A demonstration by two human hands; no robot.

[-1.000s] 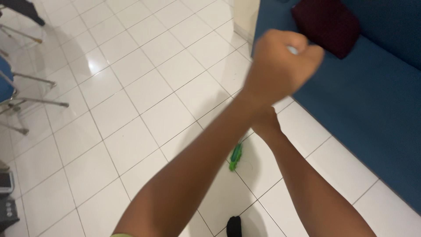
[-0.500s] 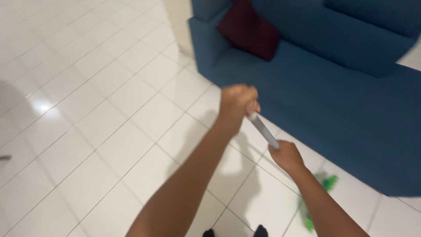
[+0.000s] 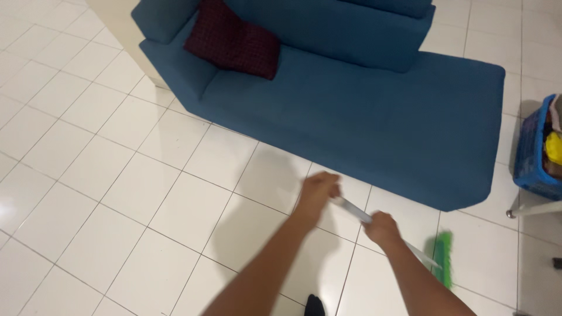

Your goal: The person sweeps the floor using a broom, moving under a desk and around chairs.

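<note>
Now, largest first.
Floor [image 3: 88, 193]: white tiles with thin dark joints are filling most of the view, from nine o'clock round to six o'clock.
Sofa [image 3: 374, 111]: a blue sofa is sitting across twelve to three o'clock, its front edge running just above the hands.
Cushion [image 3: 234, 41]: a dark red cushion is leaning in the sofa's corner at eleven o'clock.
Basket [image 3: 535, 158]: a blue basket with a yellow item inside is standing at three o'clock, well apart from the sofa's end.
Broom handle [image 3: 358, 212]: a pale grey handle is slanting from the centre down toward five o'clock, passing through both hands.
Broom head [image 3: 445, 257]: green bristles are resting on the floor at five o'clock, just beside the sofa's near corner.
Left hand [image 3: 319, 190]: it is clenching the upper end of the handle, just below centre.
Right hand [image 3: 381, 227]: it is grasping the handle lower down, near the left hand.
Foot [image 3: 314, 305]: a dark toe is showing at six o'clock.
</note>
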